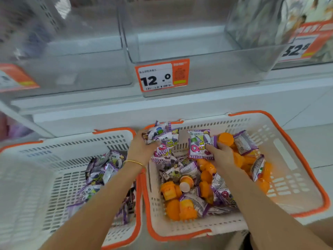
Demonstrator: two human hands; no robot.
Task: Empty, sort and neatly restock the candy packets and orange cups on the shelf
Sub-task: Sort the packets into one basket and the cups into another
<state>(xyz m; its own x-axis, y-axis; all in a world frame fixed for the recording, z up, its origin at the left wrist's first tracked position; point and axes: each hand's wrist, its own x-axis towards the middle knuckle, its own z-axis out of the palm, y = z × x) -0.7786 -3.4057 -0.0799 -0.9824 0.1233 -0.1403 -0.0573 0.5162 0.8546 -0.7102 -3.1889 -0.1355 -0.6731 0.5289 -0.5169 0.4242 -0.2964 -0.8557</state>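
Two white baskets with orange rims sit side by side below the shelf, and we see both hands in the right basket (306, 159). Left hand (142, 148): fingers curled tight round a bunch of packets (160, 136), purple and white, held at the basket's far left corner, above the rim. Right hand (221, 154): thumb and fingers pinch a single packet (200, 145), pink lettering facing us, raised above the pile. An orange cup (225, 138) sits just behind those fingertips; we can't tell if they touch it. The right basket's contents are mixed: loose orange cups (171, 193) and more purple packets (223, 193) jumbled together, one cup on its side with its white end toward us. Left basket (72, 141) holds sorted packets (103, 171), piled against its right wall and partly hidden by the left forearm. Gold bangle (135, 162) on the left wrist. Up on the shelf, the middle clear bin (180, 56) carries a price tag (162, 75) reading 12.0. The view blurs toward the edges.
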